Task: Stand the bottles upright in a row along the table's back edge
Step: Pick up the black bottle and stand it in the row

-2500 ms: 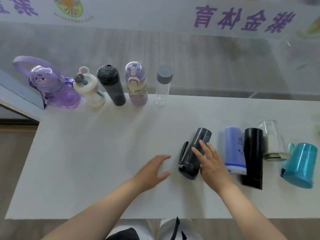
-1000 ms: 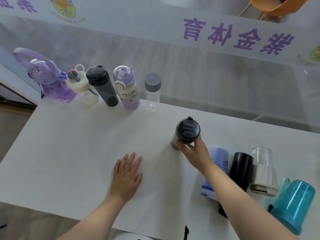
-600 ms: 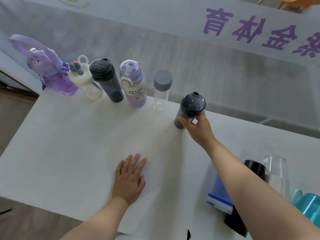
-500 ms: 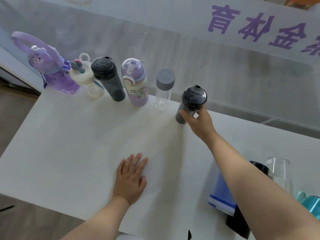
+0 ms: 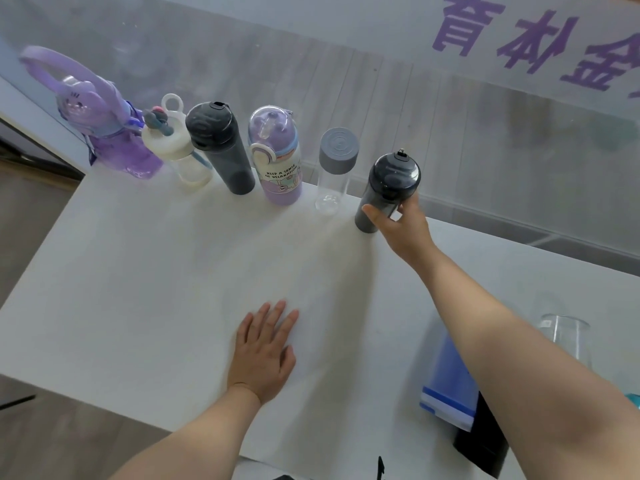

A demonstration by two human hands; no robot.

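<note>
Several bottles stand upright along the white table's (image 5: 145, 306) back edge: a purple handled bottle (image 5: 104, 123), a cream bottle (image 5: 176, 150), a dark grey bottle (image 5: 221, 150), a lilac printed bottle (image 5: 277, 157) and a clear grey-capped bottle (image 5: 334, 171). My right hand (image 5: 398, 223) grips a dark smoky bottle (image 5: 388, 188), upright at the right end of the row, its base on the table. My left hand (image 5: 263, 351) lies flat on the table, fingers spread. A blue bottle (image 5: 446, 386) and a black bottle (image 5: 485, 441) lie under my right forearm.
A glass wall with purple lettering (image 5: 519, 39) runs right behind the table's back edge. A clear glass bottle (image 5: 568, 337) lies at the far right, with a teal object (image 5: 633, 398) just showing at the frame edge.
My right hand lifted the dark smoky bottle from lying on the table, carried it to the back edge and set it upright beside the clear bottle. My left hand came to rest flat.
</note>
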